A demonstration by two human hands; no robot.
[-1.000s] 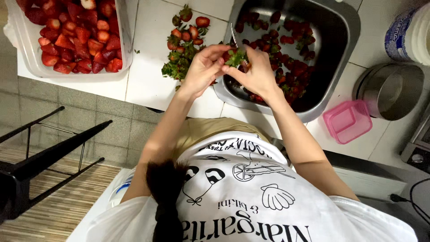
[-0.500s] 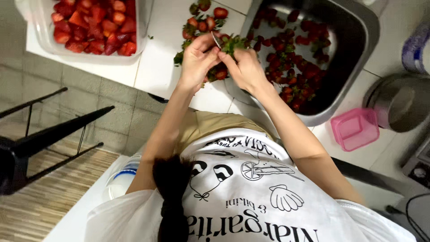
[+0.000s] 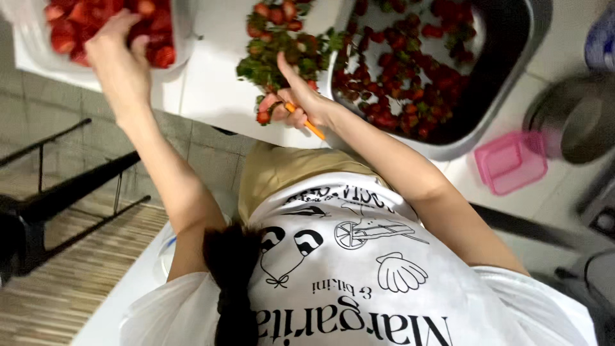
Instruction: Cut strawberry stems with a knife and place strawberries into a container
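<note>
Left hand [image 3: 122,61] at the tub of cut strawberries [image 3: 166,38], grip unclear, probably dropping one. Right hand [image 3: 298,102] holds an orange-handled knife [image 3: 306,122] beside the tub, by the hulls pile [image 3: 282,45].

Single view, head-mounted: looks steeply down over the wearer's own shirt front [image 3: 359,288] and forearms onto the white counter [image 3: 211,90]. Close range; sink [image 3: 506,77] upper right, floor [image 3: 70,282] at left edge. No second view.

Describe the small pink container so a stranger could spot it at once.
Start at the big metal sink full of strawberries. Just off its outer corner, on the white counter, beside a round metal pot, sits the pink container: small, square, translucent, the only pink thing there.
</note>
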